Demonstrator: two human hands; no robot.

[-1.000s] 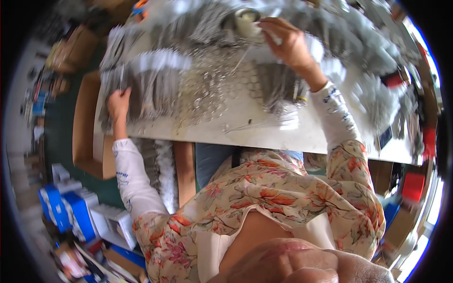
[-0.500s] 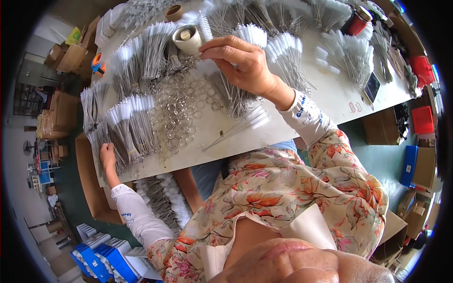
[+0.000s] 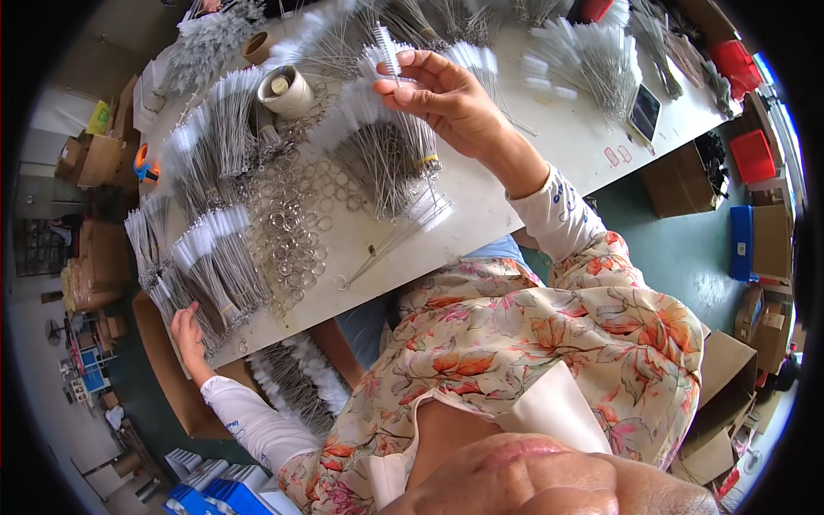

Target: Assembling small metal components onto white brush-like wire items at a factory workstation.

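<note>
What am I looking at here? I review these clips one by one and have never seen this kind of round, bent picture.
There is no machine: a person works with bare hands, filmed by a wide fisheye camera worn on the head and looking down, so straight edges curve. The flowered sleeves are the person's own. The right hand pinches a small white-bristled wire brush above the white table. The left hand rests at the table's near edge beside bundles of similar brushes. Between the bundles lie loose metal rings, and farther back a roll of tape. Cardboard boxes stand on the floor around.
</note>
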